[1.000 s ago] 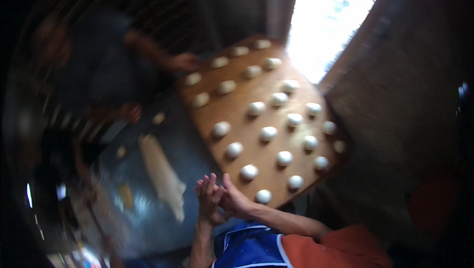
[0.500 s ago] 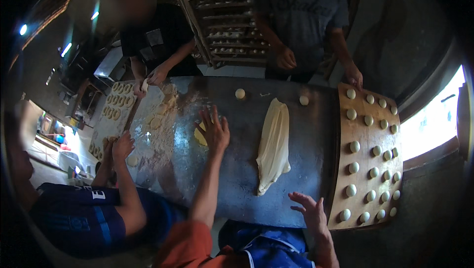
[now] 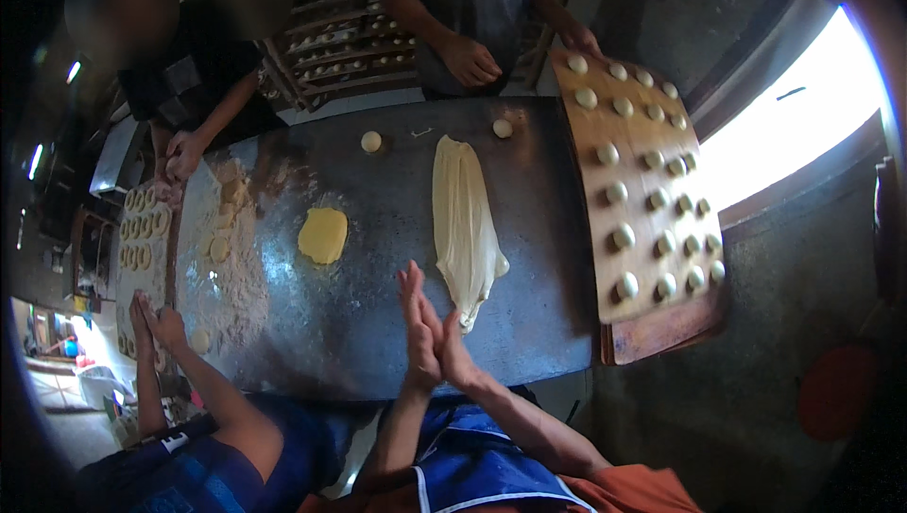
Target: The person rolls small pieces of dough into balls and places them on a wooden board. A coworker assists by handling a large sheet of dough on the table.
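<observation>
My left hand (image 3: 419, 341) and my right hand (image 3: 454, 354) meet palm to palm above the near part of the dark table, fingers stretched out. Nothing shows between the palms, though their inner faces are hidden. Just beyond my right fingertips lies a long, folded strip of pale dough (image 3: 463, 206), its narrow end toward me. Left of that strip, a flattened yellow dough piece (image 3: 323, 235) rests on the table (image 3: 378, 296). Two pale dough balls, one at the far left (image 3: 370, 142) and one at the far right (image 3: 502, 128), flank the strip's far end.
On the right, a board (image 3: 642, 230) carries rows of dough balls, and a person's hand (image 3: 581, 41) touches its far edge. Flour (image 3: 236, 286) covers the table's left part. Two other people handle dough by a tray of rings (image 3: 145, 227). Racks (image 3: 340, 31) stand behind.
My left hand has left the yellow dough and come back to meet my right hand. The view has shifted rightward. At left, the nearer person's hands have come together.
</observation>
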`<action>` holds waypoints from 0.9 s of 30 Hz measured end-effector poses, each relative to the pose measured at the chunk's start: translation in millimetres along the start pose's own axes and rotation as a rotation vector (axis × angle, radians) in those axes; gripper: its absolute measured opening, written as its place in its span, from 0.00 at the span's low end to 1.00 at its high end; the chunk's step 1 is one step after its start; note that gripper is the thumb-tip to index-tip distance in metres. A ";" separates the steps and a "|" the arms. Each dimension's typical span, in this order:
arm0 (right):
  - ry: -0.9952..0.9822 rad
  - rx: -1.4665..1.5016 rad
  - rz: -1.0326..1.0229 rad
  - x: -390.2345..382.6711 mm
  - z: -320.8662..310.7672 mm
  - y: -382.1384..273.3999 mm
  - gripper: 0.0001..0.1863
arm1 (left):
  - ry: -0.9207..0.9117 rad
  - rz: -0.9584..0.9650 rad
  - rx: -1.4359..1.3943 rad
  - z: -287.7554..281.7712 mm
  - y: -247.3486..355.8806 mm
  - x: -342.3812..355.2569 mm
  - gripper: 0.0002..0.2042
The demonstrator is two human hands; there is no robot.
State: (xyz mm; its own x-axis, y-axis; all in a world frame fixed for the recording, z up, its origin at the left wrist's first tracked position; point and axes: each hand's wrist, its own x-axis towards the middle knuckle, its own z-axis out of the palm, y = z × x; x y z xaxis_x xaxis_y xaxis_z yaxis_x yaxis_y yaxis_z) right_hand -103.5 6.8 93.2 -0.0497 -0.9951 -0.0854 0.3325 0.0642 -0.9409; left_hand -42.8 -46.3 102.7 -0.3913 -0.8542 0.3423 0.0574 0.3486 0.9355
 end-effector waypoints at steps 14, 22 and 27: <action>-0.228 -0.030 0.313 -44.7 -44.1 -41.9 0.56 | -0.044 0.045 0.485 -16.2 -50.6 -5.6 0.30; 0.388 -1.338 -0.088 0.7 -124.2 0.4 0.66 | 0.091 -0.254 0.337 -15.2 -27.7 -30.7 0.12; 0.460 -1.133 -0.139 6.0 -120.2 15.5 0.35 | 0.013 -0.699 0.092 14.9 -33.2 -47.6 0.14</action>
State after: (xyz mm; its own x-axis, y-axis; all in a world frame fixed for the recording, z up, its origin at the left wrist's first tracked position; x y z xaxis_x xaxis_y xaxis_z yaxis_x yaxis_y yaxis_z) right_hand -211.8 10.8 38.8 -0.4227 -0.8944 0.1466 -0.6961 0.2168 -0.6844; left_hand -39.7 -11.5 54.1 -0.2971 -0.8943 -0.3345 -0.2813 -0.2528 0.9257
